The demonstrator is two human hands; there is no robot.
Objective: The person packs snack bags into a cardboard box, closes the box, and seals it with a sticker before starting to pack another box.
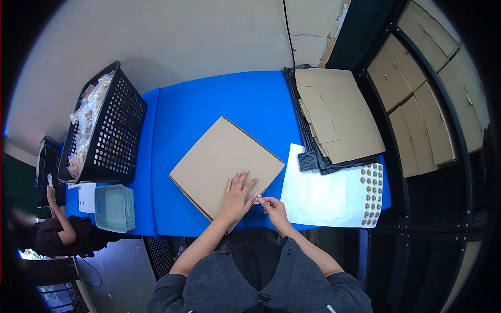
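Note:
A closed brown cardboard box (219,151) lies turned at an angle on the blue table. My left hand (237,198) rests on its top with the fingers spread, the thumb reaching toward the box's near right edge. At that edge my right hand (274,211) pinches a small round brown-and-white sticker (257,200), which is very close to the left thumb. To the right is a white sticker sheet (318,198) with rows of similar round stickers (371,193) along its right side.
Flat cardboard (339,115) is stacked on black plastic at the back right. A black basket (117,130) of bagged items and a grey-green tray (115,208) stand left. Boxes fill the shelf (417,125) at right. Another person (68,232) is at far left.

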